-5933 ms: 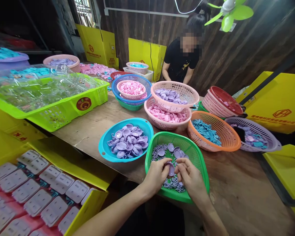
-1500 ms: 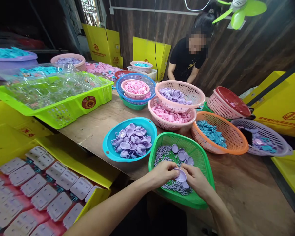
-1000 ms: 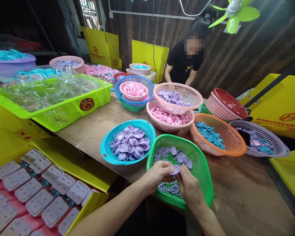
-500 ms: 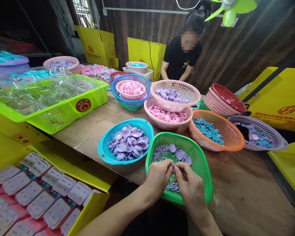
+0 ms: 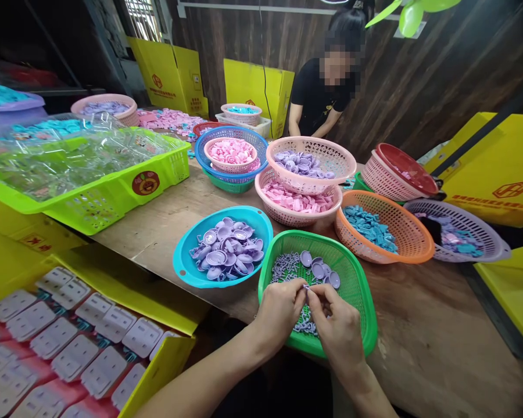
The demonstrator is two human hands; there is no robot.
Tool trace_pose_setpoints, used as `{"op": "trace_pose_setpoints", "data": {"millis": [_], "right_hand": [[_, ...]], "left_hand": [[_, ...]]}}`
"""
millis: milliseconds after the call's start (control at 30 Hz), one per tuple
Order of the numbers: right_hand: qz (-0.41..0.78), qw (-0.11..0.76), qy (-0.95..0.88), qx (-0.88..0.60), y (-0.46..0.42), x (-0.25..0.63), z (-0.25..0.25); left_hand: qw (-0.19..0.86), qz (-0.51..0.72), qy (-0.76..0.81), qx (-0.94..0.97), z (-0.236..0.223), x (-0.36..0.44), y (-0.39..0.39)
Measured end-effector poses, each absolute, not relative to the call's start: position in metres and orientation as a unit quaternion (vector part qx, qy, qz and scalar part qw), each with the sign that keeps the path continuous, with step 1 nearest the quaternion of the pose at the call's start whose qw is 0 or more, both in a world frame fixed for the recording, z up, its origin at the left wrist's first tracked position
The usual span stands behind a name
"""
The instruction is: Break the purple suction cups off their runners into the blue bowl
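Observation:
My left hand (image 5: 279,309) and my right hand (image 5: 337,322) meet above the near part of a green basket (image 5: 362,296). Both are closed, thumb and fingers pinching a small purple plastic piece (image 5: 305,287) between them. Fingers cover most of the piece, so its full shape is hidden. Inside the basket lie many little purple hooks (image 5: 286,266) and, toward its back, several shallow purple oval dishes (image 5: 318,270). Left of the basket, a blue basin (image 5: 181,258) holds a heap of purple dishes with hooked handles (image 5: 226,248).
Behind are stacked pink baskets (image 5: 346,159) and an orange basket (image 5: 421,247) of teal parts. A lime crate (image 5: 91,206) with clear bags stands left. Below it is a yellow carton (image 5: 165,371) of white-topped items. Across the wooden table (image 5: 436,325), a person (image 5: 318,93) leans forward.
A purple dish showed between my fingers about a second ago; now just a small purple bit is visible there. My hands stay together over the green basket. The view has shifted a little.

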State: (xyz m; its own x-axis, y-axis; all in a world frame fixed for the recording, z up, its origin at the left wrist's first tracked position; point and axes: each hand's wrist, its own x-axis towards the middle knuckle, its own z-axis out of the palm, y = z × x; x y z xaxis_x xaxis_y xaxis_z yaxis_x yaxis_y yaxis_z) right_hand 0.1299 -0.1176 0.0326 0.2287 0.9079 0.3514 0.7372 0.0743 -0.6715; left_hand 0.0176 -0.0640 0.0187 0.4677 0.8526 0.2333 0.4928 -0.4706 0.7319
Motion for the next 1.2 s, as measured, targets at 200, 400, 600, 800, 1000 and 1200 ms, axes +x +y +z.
{"op": "trace_pose_setpoints", "data": {"millis": [200, 400, 600, 800, 1000, 1200], "right_hand": [[0.108, 0.382, -0.626, -0.672, -0.118, 0.129, 0.035], [0.054, 0.352, -0.649, -0.672, -0.117, 0.122, 0.033], [0.138, 0.349, -0.644, -0.666, -0.109, 0.122, 0.035], [0.2, 0.209, -0.636, -0.715, -0.1, 0.197, 0.017], [0.154, -0.057, -0.642, -0.749, -0.107, 0.219, -0.026], [0.162, -0.061, -0.651, -0.739, -0.1, 0.205, -0.036]], "left_hand": [[0.277, 0.282, 0.419, 0.817, 0.018, 0.016, -0.065], [0.19, 0.252, 0.436, 0.843, 0.012, 0.016, -0.071], [0.16, 0.227, 0.437, 0.856, 0.009, 0.014, -0.073], [0.033, 0.178, 0.572, 0.8, 0.029, -0.042, -0.004], [-0.004, 0.241, 0.52, 0.82, 0.034, -0.027, 0.005], [0.241, 0.163, 0.347, 0.892, 0.006, 0.038, -0.048]]}}
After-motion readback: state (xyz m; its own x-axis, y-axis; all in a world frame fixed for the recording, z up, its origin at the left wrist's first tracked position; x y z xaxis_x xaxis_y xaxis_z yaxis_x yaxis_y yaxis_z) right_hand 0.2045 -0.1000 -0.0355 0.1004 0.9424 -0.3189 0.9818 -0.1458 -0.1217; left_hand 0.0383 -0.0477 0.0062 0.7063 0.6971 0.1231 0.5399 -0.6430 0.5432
